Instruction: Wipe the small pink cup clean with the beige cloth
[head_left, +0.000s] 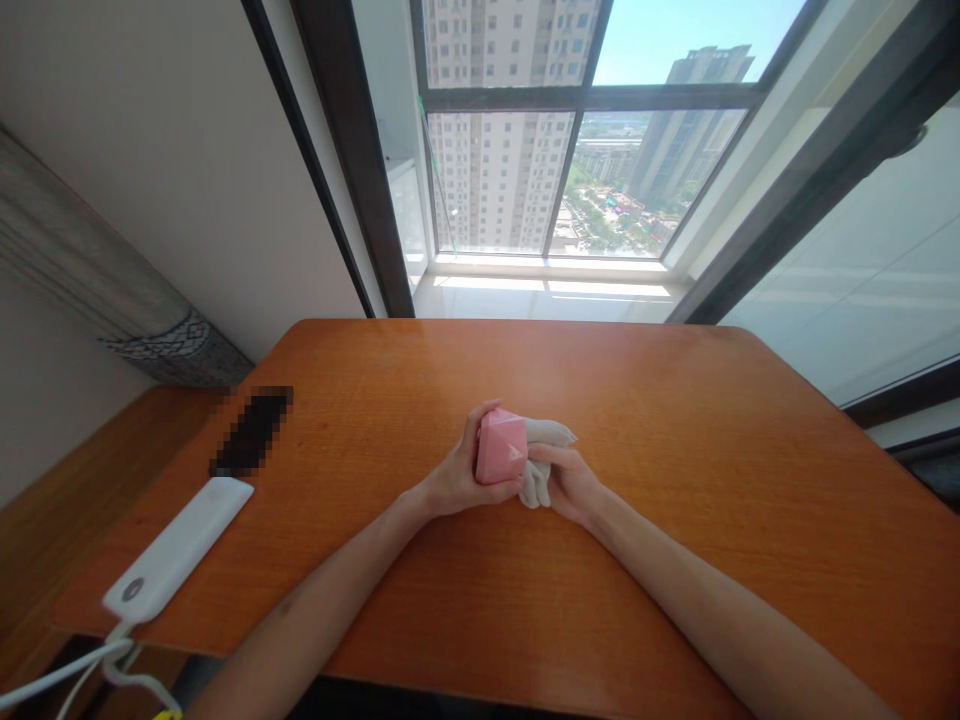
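Between my two hands, over the middle of the wooden table (660,400), is a small pink faceted box (501,446) with a light mark on its front. My left hand (469,465) grips it from the left, thumb along the lower edge and fingers over the top. A whitish cloth (538,480) is bunched against the box's right side. My right hand (571,478) is closed on this cloth, its fingers pressing it toward the box. Part of the box's right side is hidden by the cloth.
A white power strip (180,545) with white cables (112,655) lies at the table's left edge. Beyond it is a dark, pixelated object (253,430). A window (555,180) stands behind the table, and a curtain (112,270) hangs at the left.
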